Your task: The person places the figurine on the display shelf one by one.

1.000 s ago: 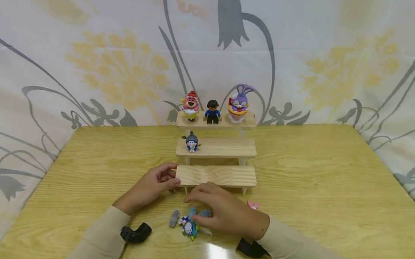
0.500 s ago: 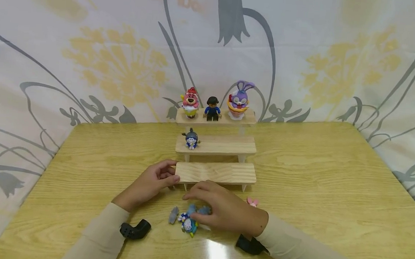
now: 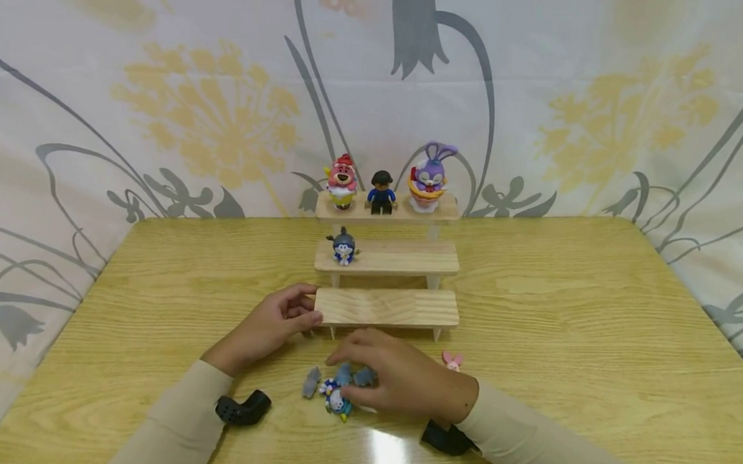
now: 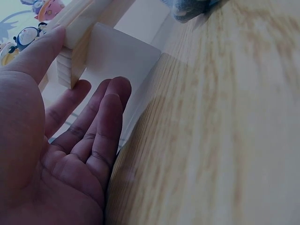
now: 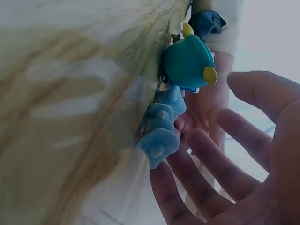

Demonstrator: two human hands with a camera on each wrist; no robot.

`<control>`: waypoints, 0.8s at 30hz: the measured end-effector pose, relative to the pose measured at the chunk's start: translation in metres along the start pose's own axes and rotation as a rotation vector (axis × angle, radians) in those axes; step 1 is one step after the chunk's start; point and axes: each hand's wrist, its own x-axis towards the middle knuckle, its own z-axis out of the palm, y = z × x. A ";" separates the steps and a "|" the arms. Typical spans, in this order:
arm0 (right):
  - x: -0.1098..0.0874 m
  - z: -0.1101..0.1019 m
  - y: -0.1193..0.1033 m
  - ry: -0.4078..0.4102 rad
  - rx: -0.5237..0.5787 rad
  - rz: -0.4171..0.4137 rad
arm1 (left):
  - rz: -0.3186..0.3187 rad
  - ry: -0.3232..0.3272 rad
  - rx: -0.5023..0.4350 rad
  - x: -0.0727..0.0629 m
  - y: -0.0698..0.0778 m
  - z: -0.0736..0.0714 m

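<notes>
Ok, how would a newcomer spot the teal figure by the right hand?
Find the three-step wooden stand on the table. In front of it, beside the right hand, the teal figure lies face up. Bright yellow parts set it apart from the grey-blue pieces next to it.

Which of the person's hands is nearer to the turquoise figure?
Right. The right hand is just beside the turquoise figure; the left hand is farther off, holding the left end of the lowest shelf.
</notes>
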 end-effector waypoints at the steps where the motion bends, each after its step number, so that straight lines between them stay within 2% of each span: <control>1: 0.000 0.000 0.000 -0.008 0.001 -0.002 | 0.000 -0.001 0.001 0.000 0.000 0.000; 10: 0.002 0.002 0.001 -0.053 -0.012 -0.007 | -0.007 -0.001 0.010 -0.001 0.001 0.000; 24: 0.003 0.001 0.003 -0.046 -0.007 -0.018 | -0.013 0.001 -0.008 -0.001 0.003 -0.001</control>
